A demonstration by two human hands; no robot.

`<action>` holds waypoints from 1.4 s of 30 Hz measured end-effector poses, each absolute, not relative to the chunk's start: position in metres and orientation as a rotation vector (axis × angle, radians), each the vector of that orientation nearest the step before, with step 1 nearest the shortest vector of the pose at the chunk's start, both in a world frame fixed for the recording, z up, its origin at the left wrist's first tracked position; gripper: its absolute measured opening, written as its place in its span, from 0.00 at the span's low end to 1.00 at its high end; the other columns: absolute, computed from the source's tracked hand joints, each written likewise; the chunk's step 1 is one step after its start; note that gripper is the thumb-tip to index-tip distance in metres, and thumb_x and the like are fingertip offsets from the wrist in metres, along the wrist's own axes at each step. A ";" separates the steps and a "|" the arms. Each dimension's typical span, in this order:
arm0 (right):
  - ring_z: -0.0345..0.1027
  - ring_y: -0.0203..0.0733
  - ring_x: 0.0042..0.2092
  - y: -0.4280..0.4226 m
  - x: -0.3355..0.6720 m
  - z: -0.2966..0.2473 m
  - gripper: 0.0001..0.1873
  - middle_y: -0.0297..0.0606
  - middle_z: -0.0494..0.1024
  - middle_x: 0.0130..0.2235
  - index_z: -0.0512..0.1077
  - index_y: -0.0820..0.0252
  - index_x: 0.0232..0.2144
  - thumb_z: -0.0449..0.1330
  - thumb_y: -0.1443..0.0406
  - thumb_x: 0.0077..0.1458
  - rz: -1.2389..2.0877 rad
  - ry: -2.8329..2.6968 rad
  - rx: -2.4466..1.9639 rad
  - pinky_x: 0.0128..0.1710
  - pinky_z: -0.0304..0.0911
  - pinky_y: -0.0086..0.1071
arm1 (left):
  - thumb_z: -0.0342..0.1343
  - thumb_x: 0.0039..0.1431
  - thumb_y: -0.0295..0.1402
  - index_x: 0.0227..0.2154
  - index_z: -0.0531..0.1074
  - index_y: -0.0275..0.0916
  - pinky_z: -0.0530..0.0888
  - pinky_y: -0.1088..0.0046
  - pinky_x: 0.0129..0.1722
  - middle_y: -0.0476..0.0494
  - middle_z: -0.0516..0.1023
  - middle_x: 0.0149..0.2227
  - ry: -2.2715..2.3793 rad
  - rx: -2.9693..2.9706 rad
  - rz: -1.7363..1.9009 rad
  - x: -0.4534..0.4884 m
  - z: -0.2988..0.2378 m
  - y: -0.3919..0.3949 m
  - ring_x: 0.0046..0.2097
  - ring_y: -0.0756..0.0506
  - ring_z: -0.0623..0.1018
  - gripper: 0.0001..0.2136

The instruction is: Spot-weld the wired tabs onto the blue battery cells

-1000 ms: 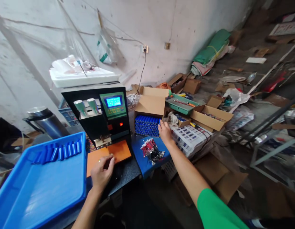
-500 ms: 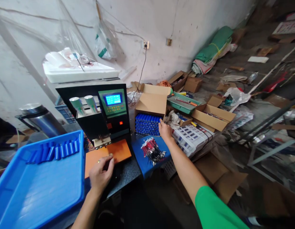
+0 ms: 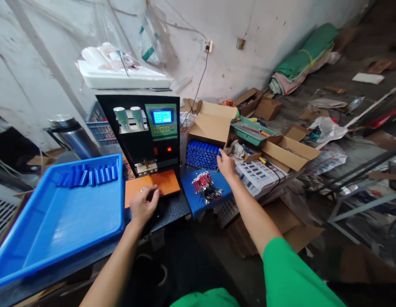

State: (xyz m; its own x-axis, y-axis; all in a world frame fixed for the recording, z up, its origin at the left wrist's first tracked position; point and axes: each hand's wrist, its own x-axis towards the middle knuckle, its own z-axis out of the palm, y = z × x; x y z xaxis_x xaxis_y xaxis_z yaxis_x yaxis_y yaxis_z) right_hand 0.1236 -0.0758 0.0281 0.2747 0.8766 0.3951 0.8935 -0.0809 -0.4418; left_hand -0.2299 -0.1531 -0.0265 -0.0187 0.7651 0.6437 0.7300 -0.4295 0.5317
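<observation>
My right hand reaches to the right edge of an open cardboard box, its fingers closed at the end of a blue cylindrical battery cell. Rows of blue battery cells lie stacked in that box. My left hand rests curled at the front of an orange board, under the welding tips of a black spot welder. Whatever its fingers may hold is hidden. Between my hands, a bundle of red and black wire leads lies on a blue mat.
A blue tray on the left holds several blue cells along its back. Behind it stands a steel thermos. To the right are a white plastic crate, a green toolbox and an open carton.
My view has shifted, so the bench sits higher and further right in the picture. My right hand stays at the box of cells, and my left hand stays at the orange board.
</observation>
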 end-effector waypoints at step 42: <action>0.51 0.27 0.21 -0.134 -0.012 0.050 0.19 0.26 0.61 0.21 0.71 0.61 0.26 0.72 0.56 0.38 1.336 -0.955 -0.815 0.16 0.42 0.21 | 0.59 0.56 0.46 0.38 0.79 0.38 0.73 0.68 0.39 0.41 0.81 0.37 1.312 1.562 1.401 -0.198 0.006 -0.189 0.37 0.44 0.78 0.16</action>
